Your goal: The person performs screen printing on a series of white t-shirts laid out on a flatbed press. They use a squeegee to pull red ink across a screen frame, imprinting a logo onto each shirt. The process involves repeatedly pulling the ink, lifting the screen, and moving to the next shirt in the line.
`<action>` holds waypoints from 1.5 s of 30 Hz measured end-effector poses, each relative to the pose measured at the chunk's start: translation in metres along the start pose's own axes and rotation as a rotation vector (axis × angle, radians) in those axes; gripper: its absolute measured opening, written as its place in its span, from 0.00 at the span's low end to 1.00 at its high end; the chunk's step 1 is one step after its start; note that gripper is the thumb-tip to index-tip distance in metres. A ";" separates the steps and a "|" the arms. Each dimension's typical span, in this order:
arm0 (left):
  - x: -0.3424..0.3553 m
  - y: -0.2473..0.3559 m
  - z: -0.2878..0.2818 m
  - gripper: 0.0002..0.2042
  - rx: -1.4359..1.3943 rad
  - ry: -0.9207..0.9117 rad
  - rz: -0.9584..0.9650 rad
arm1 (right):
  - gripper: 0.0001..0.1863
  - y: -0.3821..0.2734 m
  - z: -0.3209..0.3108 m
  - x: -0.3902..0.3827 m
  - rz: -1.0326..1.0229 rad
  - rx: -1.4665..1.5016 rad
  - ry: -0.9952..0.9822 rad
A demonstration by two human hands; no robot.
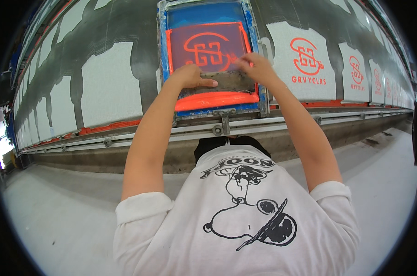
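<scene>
Evidently clamps a squeegee (231, 83) by its left end in the left hand (188, 77), with the right hand (258, 69) at the other end in a hold too blurred to tell, long axis crosswise on the screen (204, 17), just beyond orange ink (217, 99).

— What kind of place is it?
— It looks like a textile printing workshop. A long table (146, 60) carries rows of white shirt-shaped panels (109, 89), and there is a blue-framed screen (217, 46) with red ink (217, 100).
— Anything more?
— Yes, several panels on the right bear one same red design (306, 57).
</scene>
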State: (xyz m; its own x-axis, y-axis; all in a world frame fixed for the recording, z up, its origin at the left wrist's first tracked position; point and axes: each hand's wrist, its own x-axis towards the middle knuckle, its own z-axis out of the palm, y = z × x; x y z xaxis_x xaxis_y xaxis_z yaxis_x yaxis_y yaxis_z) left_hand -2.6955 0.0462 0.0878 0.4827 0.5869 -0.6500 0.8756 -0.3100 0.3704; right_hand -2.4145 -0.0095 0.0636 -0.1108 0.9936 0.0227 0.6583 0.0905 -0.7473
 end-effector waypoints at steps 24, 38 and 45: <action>0.052 -0.023 -0.142 0.16 0.080 0.644 0.184 | 0.22 0.073 -0.018 0.042 0.439 0.242 0.603; -0.114 0.021 0.131 0.31 0.050 0.874 0.284 | 0.28 0.079 -0.026 0.050 0.419 0.262 0.526; -0.154 -0.040 0.092 0.30 -0.063 0.837 0.375 | 0.20 -0.046 -0.015 0.070 0.307 0.395 0.613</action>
State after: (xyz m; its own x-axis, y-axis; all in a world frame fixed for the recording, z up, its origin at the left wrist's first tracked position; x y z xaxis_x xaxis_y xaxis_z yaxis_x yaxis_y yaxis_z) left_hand -2.8037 -0.1007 0.1122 0.5442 0.8139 0.2034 0.6497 -0.5623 0.5116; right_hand -2.4418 0.0567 0.1096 0.5385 0.8410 0.0531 0.2675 -0.1109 -0.9572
